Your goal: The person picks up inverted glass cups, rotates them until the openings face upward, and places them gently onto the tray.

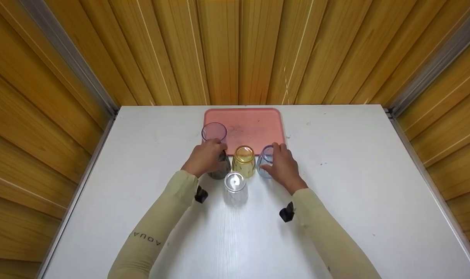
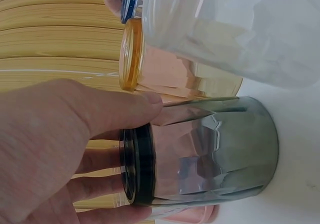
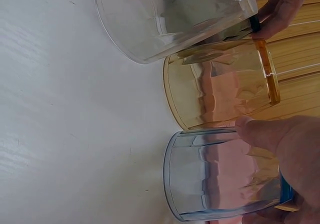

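My left hand [image 1: 206,158] grips a smoky grey glass [image 2: 215,154] by its dark upper end, thumb on one side and fingers on the other. This glass stands upside down on the white table. On the right, a light blue glass [image 3: 220,176], also base up, is held between the thumb and fingers of my right hand [image 1: 284,166]. Between them stands an upturned amber glass [image 1: 244,166], touched by neither hand. A clear glass [image 1: 235,193], base up too, is set in front of the amber one, nearer to me.
Behind the row lies a pink tray [image 1: 258,128]. A purple glass [image 1: 214,128] stands at its left side, just beyond my left hand and partly hidden by it. The white table [image 1: 355,162] reaches wood-patterned walls [image 1: 254,50] at the back and sides.
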`<action>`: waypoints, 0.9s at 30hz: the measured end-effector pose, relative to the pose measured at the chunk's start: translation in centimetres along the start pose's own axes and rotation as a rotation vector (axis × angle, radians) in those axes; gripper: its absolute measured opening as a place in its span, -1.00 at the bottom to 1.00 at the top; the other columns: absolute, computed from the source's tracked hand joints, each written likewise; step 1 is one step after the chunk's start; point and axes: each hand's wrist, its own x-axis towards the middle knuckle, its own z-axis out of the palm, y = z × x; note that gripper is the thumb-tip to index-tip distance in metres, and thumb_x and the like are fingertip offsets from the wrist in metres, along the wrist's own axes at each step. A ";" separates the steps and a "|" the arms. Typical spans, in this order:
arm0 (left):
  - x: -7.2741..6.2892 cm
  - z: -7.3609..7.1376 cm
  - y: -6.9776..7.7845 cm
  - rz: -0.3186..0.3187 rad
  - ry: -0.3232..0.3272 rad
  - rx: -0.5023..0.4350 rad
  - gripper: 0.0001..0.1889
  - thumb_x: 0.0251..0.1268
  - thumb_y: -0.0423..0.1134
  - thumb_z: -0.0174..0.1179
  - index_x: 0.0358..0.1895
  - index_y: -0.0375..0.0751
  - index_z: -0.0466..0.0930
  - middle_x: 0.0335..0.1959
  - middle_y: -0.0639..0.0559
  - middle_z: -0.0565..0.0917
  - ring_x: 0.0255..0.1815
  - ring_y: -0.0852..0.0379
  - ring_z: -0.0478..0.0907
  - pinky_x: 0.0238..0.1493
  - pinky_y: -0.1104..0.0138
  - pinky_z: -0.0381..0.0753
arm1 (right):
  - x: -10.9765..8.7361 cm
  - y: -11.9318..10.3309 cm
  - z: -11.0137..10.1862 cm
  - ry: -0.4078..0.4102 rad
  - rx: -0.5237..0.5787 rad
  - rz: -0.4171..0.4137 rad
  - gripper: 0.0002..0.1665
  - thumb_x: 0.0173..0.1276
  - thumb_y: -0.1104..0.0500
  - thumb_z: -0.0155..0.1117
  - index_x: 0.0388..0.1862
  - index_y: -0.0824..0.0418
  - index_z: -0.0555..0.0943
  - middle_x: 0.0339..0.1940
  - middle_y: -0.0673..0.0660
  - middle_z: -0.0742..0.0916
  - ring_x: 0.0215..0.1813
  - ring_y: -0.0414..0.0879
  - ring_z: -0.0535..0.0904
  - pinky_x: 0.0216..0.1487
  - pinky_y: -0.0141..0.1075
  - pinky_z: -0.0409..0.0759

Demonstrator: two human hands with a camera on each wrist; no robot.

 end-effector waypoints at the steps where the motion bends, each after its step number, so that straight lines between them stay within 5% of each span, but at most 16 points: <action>1: 0.0 -0.1 0.0 -0.002 0.001 0.000 -0.60 0.03 -0.21 0.43 0.01 -0.10 0.66 -0.13 -0.04 0.63 -0.17 0.06 0.57 -0.02 0.14 0.68 | 0.0 0.0 0.0 0.002 -0.001 -0.001 -0.02 0.12 -0.01 0.50 0.38 0.27 0.19 0.14 0.25 0.43 0.09 0.11 0.45 0.10 0.00 0.60; 14: -0.8 -1.0 0.5 -0.006 0.047 0.000 -0.63 0.02 -0.21 0.40 -0.03 -0.11 0.67 -0.20 -0.02 0.60 -0.24 0.08 0.54 -0.12 0.17 0.68 | -0.4 0.0 0.6 0.004 0.016 0.006 -0.01 0.19 0.03 0.45 0.42 0.23 0.08 0.24 0.28 0.40 0.20 0.14 0.43 0.21 0.00 0.55; 27: -1.4 -3.0 0.7 0.018 0.075 0.037 -0.58 0.06 -0.15 0.42 0.04 -0.11 0.64 -0.08 -0.07 0.62 -0.10 -0.02 0.60 -0.10 0.04 0.69 | -0.1 -0.4 -0.3 -0.018 0.050 0.007 0.16 0.21 -0.05 0.42 0.56 0.23 -0.07 0.54 0.26 0.17 0.50 0.19 0.19 0.46 0.06 0.27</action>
